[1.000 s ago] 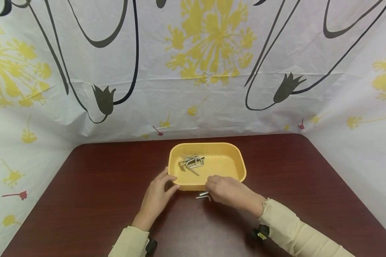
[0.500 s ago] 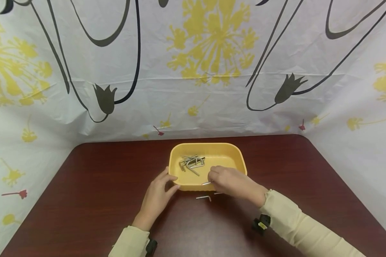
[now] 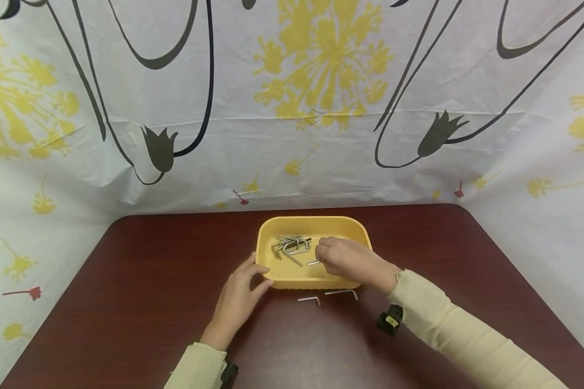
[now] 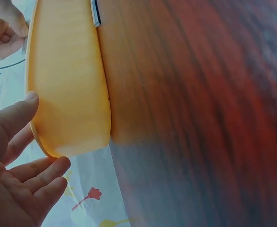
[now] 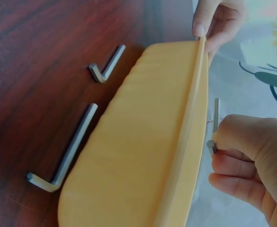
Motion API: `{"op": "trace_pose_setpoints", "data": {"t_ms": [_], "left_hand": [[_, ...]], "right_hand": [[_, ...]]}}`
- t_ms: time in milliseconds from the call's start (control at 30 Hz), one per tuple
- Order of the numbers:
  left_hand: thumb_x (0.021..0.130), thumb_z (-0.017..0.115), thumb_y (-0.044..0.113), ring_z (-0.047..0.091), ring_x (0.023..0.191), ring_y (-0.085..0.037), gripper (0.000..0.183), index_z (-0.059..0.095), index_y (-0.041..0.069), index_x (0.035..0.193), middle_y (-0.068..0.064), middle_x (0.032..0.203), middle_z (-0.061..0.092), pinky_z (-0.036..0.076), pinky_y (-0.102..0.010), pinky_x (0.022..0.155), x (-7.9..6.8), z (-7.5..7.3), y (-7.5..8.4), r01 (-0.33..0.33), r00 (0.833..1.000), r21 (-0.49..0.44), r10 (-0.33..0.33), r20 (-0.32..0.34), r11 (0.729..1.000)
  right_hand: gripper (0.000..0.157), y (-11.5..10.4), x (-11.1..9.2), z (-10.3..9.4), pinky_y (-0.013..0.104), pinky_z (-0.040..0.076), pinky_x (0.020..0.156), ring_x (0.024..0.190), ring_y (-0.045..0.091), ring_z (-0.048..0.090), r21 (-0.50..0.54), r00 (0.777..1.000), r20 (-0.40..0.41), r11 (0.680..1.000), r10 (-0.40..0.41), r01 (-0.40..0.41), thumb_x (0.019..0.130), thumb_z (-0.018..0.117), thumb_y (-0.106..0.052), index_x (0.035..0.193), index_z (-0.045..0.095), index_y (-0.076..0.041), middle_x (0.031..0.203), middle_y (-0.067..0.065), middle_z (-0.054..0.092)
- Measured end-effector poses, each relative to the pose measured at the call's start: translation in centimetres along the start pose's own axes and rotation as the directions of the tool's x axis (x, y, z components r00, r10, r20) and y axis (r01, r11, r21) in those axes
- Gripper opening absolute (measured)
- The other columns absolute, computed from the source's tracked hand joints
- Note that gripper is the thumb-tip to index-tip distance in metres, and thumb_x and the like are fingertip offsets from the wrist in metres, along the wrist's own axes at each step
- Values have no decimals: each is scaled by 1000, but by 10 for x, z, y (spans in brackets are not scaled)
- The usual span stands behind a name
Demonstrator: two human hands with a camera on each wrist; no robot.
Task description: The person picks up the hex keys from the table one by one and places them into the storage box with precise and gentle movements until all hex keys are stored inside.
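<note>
A yellow plastic tray (image 3: 292, 283) sits on the table with a pile of silver hex keys (image 3: 288, 249) in its left part. My left hand (image 3: 237, 302) holds the tray's near left corner, thumb and fingers on either side of the rim (image 5: 190, 109). Over the tray, right of the pile, my right hand (image 3: 355, 262) pinches one hex key (image 5: 216, 116) between thumb and fingers. On the table just in front of the tray lie a shorter hex key (image 3: 309, 300) and a longer hex key (image 5: 74, 149).
The dark red-brown table (image 3: 175, 259) runs back to a white cloth (image 3: 224, 178) with yellow and grey flower prints, which also hangs along both sides. Small black devices are strapped at the left wrist (image 3: 229, 374) and right wrist (image 3: 390, 320).
My right hand has picked a hex key up from the table and carried it over the near rim into the tray's space. The left hand stays at the corner.
</note>
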State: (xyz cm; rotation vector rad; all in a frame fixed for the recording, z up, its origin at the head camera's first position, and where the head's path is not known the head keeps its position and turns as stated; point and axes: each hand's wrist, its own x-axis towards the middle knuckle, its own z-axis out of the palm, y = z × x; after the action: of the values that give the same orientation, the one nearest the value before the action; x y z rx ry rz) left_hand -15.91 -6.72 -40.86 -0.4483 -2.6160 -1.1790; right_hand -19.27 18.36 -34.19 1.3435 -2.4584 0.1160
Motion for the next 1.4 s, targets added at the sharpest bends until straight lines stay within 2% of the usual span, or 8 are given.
{"op": "trace_pose_setpoints", "data": {"t_ms": [300,567,700,933,1133,1400], "left_hand": [[77,77,18,47,122,-28,26,69,10,101,-16,136,48,45,-42,92,0,1,0,5,1000,13,-5,0,1000],[78,76,19,46,123,-28,26,69,10,102,-16,136,47,44,-42,94,1,1,0,2,1000,13,-2,9,1000],[78,76,19,46,123,-28,26,69,11,101,-16,136,47,43,-42,95,1,1,-1,3,1000,12,-3,5,1000],[77,76,20,47,123,-28,26,69,10,101,-16,136,47,43,-43,95,1,0,-2,-2,1000,22,2,-5,1000],[77,77,19,47,122,-28,26,69,10,101,-16,136,48,43,-42,95,3,-1,-1,-3,1000,26,3,-4,1000],[78,76,20,47,123,-28,27,69,11,102,-15,137,47,43,-43,95,-1,1,-1,22,1000,29,-22,13,999]], "right_hand": [[17,8,9,0,18,42,53,62,10,49,34,999,42,999,3,-4,74,58,9,73,55,-7,70,-2,50],[19,19,18,0,17,40,52,62,7,46,82,991,117,994,66,-76,74,57,10,74,57,-9,72,-4,49],[20,27,26,4,17,39,53,62,8,44,84,989,133,994,60,-72,73,56,12,73,57,-9,71,-3,49],[24,39,35,8,19,31,53,62,8,35,106,984,164,990,70,-88,71,56,14,67,51,-10,68,-3,43],[25,48,37,11,19,28,52,60,8,32,118,980,174,986,94,-116,71,54,15,66,50,-9,68,-3,41],[31,52,50,20,22,20,53,59,9,22,103,973,208,988,95,-118,72,50,16,61,39,-12,66,-4,26]]}}
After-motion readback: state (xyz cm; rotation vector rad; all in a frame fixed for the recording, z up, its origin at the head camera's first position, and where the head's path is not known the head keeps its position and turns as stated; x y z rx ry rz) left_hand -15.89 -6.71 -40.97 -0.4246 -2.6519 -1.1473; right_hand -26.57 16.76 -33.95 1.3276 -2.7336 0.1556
